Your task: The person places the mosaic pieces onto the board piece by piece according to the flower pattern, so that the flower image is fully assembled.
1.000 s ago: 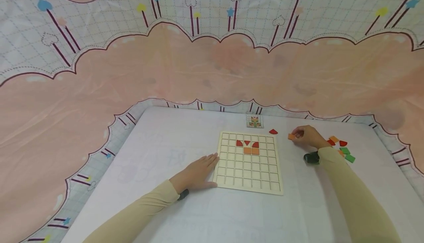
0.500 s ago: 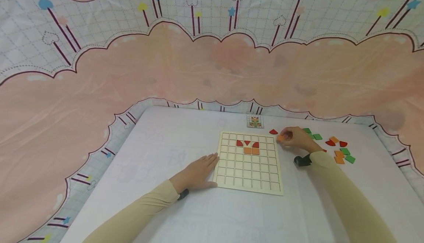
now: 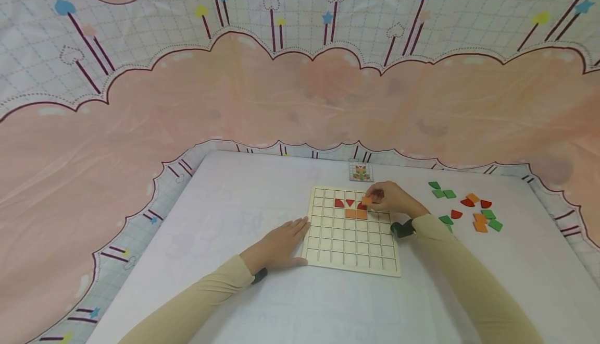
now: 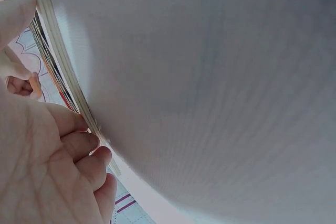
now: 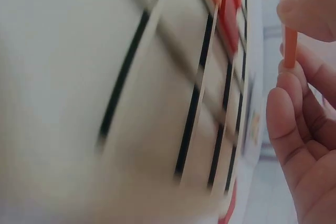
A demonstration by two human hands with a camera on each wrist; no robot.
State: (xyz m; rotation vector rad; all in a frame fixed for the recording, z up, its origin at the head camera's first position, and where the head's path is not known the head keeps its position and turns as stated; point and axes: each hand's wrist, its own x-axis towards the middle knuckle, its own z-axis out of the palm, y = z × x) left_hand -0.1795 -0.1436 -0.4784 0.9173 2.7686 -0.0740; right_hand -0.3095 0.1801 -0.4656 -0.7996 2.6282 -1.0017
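Observation:
A pale wooden grid board point(image 3: 349, 247) lies on the white table. Set in its upper cells are red pieces, among them a small triangle point(image 3: 350, 203), and orange square tiles point(image 3: 350, 213). My right hand point(image 3: 391, 198) is over the board's upper right part, pinching an orange square tile point(image 3: 367, 200) between thumb and fingers; the right wrist view shows that tile point(image 5: 290, 30) edge-on. My left hand point(image 3: 278, 242) rests flat on the table with its fingertips and thumb at the board's left edge. In the left wrist view, the left fingers point(image 4: 79, 145) touch the board's side point(image 4: 68, 66).
A small pattern card point(image 3: 360, 171) lies behind the board. To the right, loose pieces are scattered: green ones point(image 3: 449, 194), red ones point(image 3: 456, 214) and orange squares point(image 3: 480, 226). A patterned cloth point(image 3: 300, 104) hangs behind the table.
My right hand has moved left from beside the loose pieces to over the board, carrying the orange tile. It now covers the spot of the red piece by the board's corner. The left hand stays put.

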